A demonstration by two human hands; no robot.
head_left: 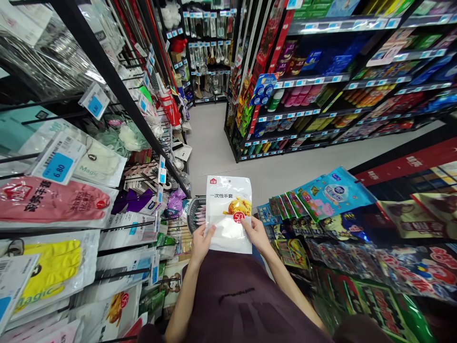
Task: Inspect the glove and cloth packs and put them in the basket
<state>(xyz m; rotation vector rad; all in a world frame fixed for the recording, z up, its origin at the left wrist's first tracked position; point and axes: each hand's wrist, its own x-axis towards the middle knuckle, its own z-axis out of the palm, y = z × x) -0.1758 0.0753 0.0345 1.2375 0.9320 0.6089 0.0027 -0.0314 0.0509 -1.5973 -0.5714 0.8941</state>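
Note:
A white packet of disposable gloves (224, 238) is held upright in front of my body, its printed face towards me with a food picture and a red round "50" mark. My left hand (202, 244) pinches the lower left edge, thumb on the front. On the right edge, a little higher, my right hand (257, 234) grips it with the thumb near the red mark. The fingers behind the packet are hidden. Partly covered by the packet, a dark basket (193, 215) with several pink-and-white packs in it is beyond my left hand.
Close on the left, a hook rack carries pink gloves (53, 202), yellow gloves (53, 267) and a price tag (59, 164). Hanging snack bags (332, 193) crowd the right side. Ahead, grey floor (210, 138) runs between the rack and a stocked shelf unit (296, 119).

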